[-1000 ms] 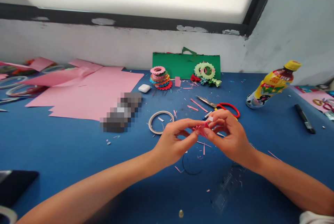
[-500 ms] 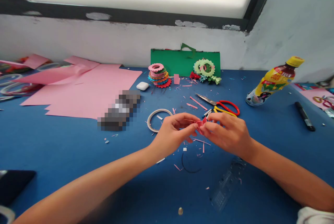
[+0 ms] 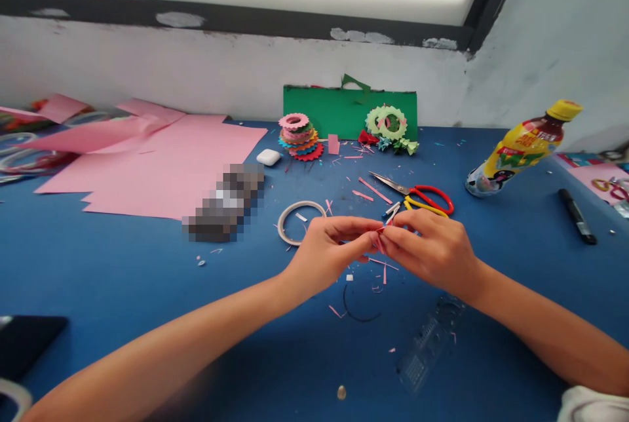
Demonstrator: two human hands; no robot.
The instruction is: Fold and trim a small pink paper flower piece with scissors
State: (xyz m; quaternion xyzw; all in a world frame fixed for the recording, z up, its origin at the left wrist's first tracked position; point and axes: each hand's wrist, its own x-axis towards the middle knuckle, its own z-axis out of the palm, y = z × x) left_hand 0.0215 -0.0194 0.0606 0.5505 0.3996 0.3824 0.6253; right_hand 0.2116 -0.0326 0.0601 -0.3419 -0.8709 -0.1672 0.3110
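Note:
Between my hands is a small folded piece of pink paper, mostly covered by fingers. My left hand pinches its left side between thumb and fingers. On the other side, my right hand grips it with bent fingertips close to the left ones. Just beyond the right hand lie scissors with red and yellow handles, blades pointing left. A roll of tape rests flat beside the left hand. Thin pink paper scraps are scattered around and under both hands.
Pink sheets spread at the left, near a blurred-out dark object and a white case. Scalloped paper rings stack before a green card. A yellow-capped bottle and black marker are right; a clear ruler lies nearer.
The fingers of both hands have closed in around the pink paper, so less of it shows. The view has shifted slightly; the things on the table stay put.

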